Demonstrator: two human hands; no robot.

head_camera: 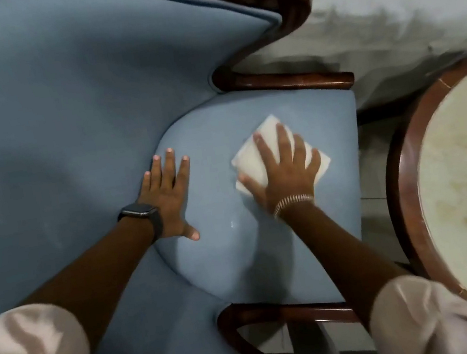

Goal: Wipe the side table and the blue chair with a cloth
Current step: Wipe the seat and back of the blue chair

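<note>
The blue chair (pixel 51 119) fills the left and middle of the view, with its seat cushion (pixel 232 256) in the centre and dark wooden arms. A folded white cloth (pixel 269 138) lies on the right part of the cushion. My right hand (pixel 281 172) presses flat on the cloth, fingers spread, a bracelet on the wrist. My left hand (pixel 168 195) rests flat on the cushion's left edge, fingers apart, holding nothing, a dark watch on the wrist. The round side table (pixel 406 166) with a pale stained top stands at the right edge.
The chair's wooden arm rails (pixel 287 80) run along the far and near sides of the seat. A narrow strip of tiled floor (pixel 371 156) separates chair and table. A pale scuffed wall (pixel 397 0) lies behind.
</note>
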